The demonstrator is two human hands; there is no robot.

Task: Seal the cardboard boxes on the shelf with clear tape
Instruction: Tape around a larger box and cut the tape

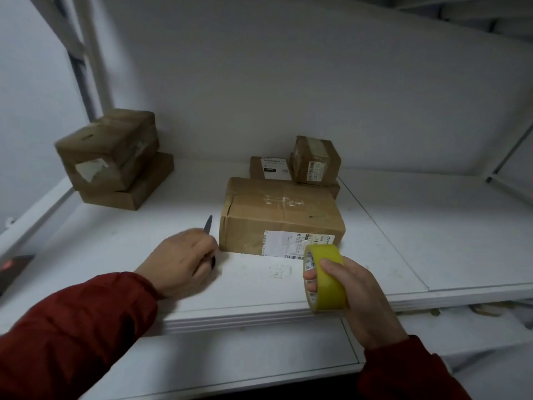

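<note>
Head view, white shelf [403,241]. Left hand [178,261] rests on the shelf just left of the big box [279,215], fingers [202,246] curled round the dark handle of a knife [208,224]; the grey blade tip sticks out past the knuckles, pointing toward the back wall, and is apart from the box. Right hand [354,295] holds the tape roll [326,272] at the shelf's front edge, just in front of the big box's near right corner. The roll looks yellow-tinted and stands on edge, with the thumb over the outer face and the other fingers [311,285] hooked through the core. No loose tape end is visible. The big box lies flat, mid-shelf, flaps closed, with old tape residue on top and a shipping label wrapped over the near edge. Behind it is a small labelled box [269,168], and right of that an upright box [315,160] sits on a flat box [334,189]. At the far left is a separate stack: a worn box [109,148], tilted, on top of a flat carton [135,186], well apart from the centre group. Both sleeves are red. A dark object [14,264] sits at the left frame edge; I can't tell what it is.
</note>
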